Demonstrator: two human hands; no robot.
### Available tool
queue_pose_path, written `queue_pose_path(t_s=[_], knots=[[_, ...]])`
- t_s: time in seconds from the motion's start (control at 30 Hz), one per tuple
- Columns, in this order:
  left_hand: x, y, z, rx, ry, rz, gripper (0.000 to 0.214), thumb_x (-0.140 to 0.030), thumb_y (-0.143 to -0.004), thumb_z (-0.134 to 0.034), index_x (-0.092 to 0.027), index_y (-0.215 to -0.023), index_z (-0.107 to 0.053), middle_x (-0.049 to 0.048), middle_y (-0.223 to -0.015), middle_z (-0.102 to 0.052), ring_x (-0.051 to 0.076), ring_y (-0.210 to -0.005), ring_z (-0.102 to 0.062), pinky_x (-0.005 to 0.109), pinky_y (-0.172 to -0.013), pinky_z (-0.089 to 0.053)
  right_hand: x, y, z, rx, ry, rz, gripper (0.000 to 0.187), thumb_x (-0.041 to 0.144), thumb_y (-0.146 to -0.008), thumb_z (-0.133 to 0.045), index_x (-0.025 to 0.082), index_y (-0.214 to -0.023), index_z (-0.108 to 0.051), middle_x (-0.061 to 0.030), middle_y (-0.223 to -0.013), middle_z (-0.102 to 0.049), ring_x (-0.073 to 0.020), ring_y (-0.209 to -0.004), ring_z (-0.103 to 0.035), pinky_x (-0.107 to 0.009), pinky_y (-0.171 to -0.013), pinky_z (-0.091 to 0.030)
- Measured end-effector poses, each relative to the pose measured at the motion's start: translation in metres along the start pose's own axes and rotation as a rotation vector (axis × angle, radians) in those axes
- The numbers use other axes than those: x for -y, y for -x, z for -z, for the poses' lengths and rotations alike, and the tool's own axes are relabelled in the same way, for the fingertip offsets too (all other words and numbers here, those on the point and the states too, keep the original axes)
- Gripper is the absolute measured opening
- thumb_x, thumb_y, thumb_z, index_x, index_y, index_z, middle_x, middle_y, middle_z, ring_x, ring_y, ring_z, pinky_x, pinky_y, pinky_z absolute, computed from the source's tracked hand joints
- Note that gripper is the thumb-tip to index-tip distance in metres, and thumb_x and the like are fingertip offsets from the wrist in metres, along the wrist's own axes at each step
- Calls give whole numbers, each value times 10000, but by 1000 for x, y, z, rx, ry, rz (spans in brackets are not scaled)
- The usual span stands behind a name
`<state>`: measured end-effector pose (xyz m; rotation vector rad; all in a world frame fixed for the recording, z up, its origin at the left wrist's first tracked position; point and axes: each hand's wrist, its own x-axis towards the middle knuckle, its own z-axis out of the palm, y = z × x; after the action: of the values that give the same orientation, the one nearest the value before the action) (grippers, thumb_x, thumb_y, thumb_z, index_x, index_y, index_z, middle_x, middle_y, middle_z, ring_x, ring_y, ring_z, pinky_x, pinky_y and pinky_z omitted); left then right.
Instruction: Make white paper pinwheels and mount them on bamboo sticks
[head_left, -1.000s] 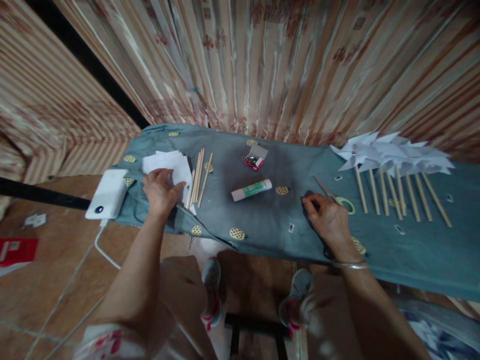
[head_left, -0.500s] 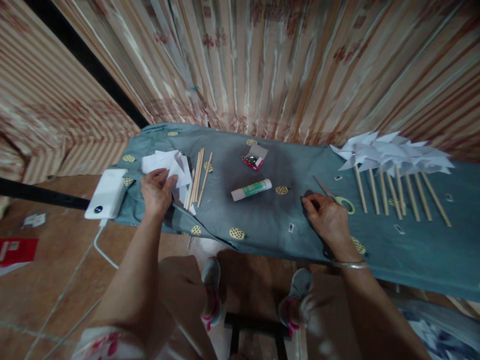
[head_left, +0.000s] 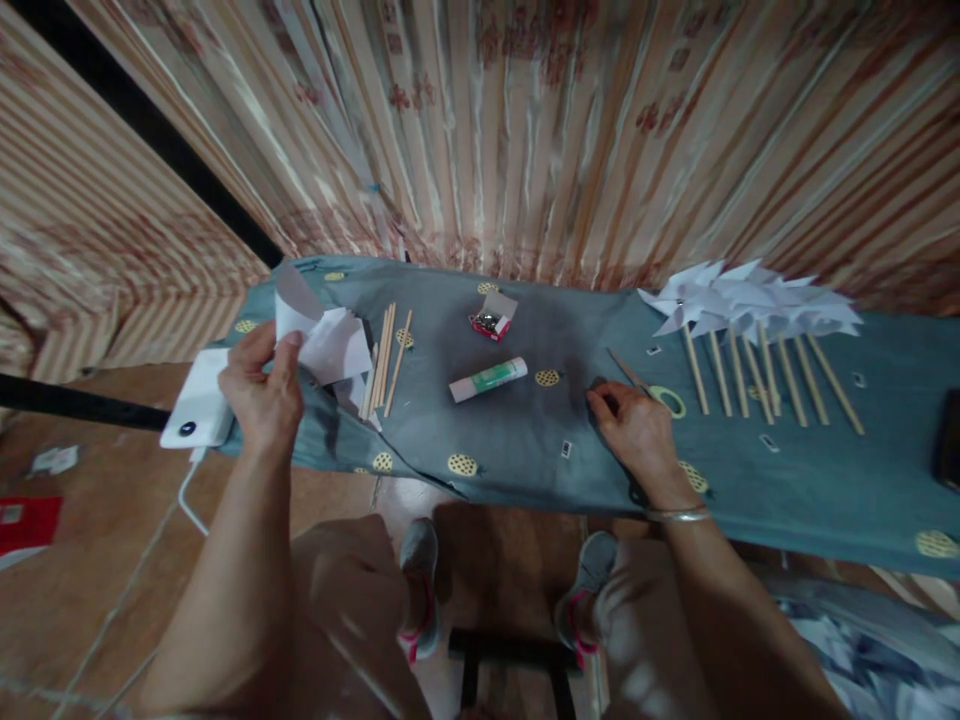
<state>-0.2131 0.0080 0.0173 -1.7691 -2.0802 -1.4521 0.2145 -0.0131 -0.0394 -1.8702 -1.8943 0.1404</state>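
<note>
Pinched in the fingers of my left hand is a white paper piece, tilted up at the left end of the table. Just right of it lies a loose pile of white paper pieces, with several thin wooden sticks beside the pile. My right hand rests on the cloth, fingers curled and thumb against forefinger; whatever they may hold is hidden. Scissors with a pale green handle lie right beside its knuckles. Between the hands are a glue stick and a small open red box of metal pins or clips.
Several white paper pinwheels on sticks lie in an overlapping row at the right. A white power bank with a cable sits at the left edge. A dark object shows at the far right. A striped curtain hangs behind the table.
My left hand has lifted a paper piece off the pile and drawn it to the left. The right hand stays about where it was; the view has shifted slightly.
</note>
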Motion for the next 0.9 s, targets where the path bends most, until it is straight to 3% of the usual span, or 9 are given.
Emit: queue_pose_path(t_s=[0.07, 0.13, 0.23, 0.33, 0.43, 0.5, 0.63, 0.77, 0.9], knots=[[-27, 6, -1, -90, 157, -7, 379, -377, -876, -618, -71, -1057, -750, 119, -1090, -765, 254, -1053, -677, 389, -994, -488, 2, 0, 1, 0, -24, -2, 313, 359, -931, -478, 193, -870, -737, -108, -857, -782, -254, -766, -709, -324, -694, -447], [-60, 18, -7, -43, 291, 59, 341, -376, -814, -671, -101, -990, -772, 91, -1013, -779, 237, -981, -689, 370, -946, -509, 4, 0, 3, -5, -73, -4, 313, 350, -927, -480, 186, -890, -744, -115, -904, -786, -262, -817, -720, -336, -735, -473], [-105, 45, -24, 215, 543, 304, 328, -457, -754, -727, -176, -915, -782, 40, -895, -777, 207, -832, -692, 335, -795, -549, 7, -1, 7, -35, -212, -31, 301, 366, -908, -511, 187, -901, -753, -113, -922, -785, -262, -838, -722, -355, -773, -504], [-134, 76, -43, 570, 849, 606, 371, -549, -686, -778, -222, -862, -780, 34, -825, -766, 224, -790, -704, 337, -732, -561, 11, -1, 14, -39, -484, -113, 318, 459, -868, -589, 192, -913, -757, -92, -860, -778, -248, -758, -709, -366, -734, -533], [-148, 103, -60, 837, 974, 828, 406, -512, -585, -880, -199, -827, -788, 59, -807, -767, 197, -690, -687, 296, -629, -533, 13, -2, 21, 59, -889, -176, 431, 575, -819, -658, 222, -1055, -732, -81, -995, -780, -245, -880, -726, -385, -815, -569], [-154, 115, -68, 940, 1018, 901, 422, -485, -563, -910, -187, -838, -793, 61, -786, -767, 167, -646, -668, 266, -600, -514, 13, -1, 26, 166, -1094, -179, 506, 602, -787, -700, 263, -1163, -695, -71, -1141, -755, -239, -1024, -711, -399, -925, -559], [-169, 129, -81, 1069, 1107, 982, 436, -438, -553, -936, -187, -882, -799, 44, -758, -768, 141, -655, -670, 232, -629, -518, 8, 1, 34, 344, -1199, -102, 542, 524, -708, -810, 287, -1180, -690, -57, -1261, -711, -235, -1162, -654, -406, -1006, -524], [-186, 135, -90, 1116, 1124, 980, 459, -450, -552, -934, -151, -871, -792, 44, -725, -761, 129, -627, -653, 223, -628, -515, -1, 3, 33, 492, -1159, -78, 399, 438, -699, -823, 230, -1031, -750, -43, -1072, -761, -196, -962, -686, -343, -868, -543], [-197, 137, -97, 1122, 1096, 970, 499, -522, -555, -910, -117, -816, -779, 45, -678, -742, 108, -548, -594, 215, -566, -480, -11, 4, 31, 469, -1152, -163, 279, 436, -710, -789, 190, -831, -741, -8, -767, -720, -134, -681, -620, -263, -641, -478]])
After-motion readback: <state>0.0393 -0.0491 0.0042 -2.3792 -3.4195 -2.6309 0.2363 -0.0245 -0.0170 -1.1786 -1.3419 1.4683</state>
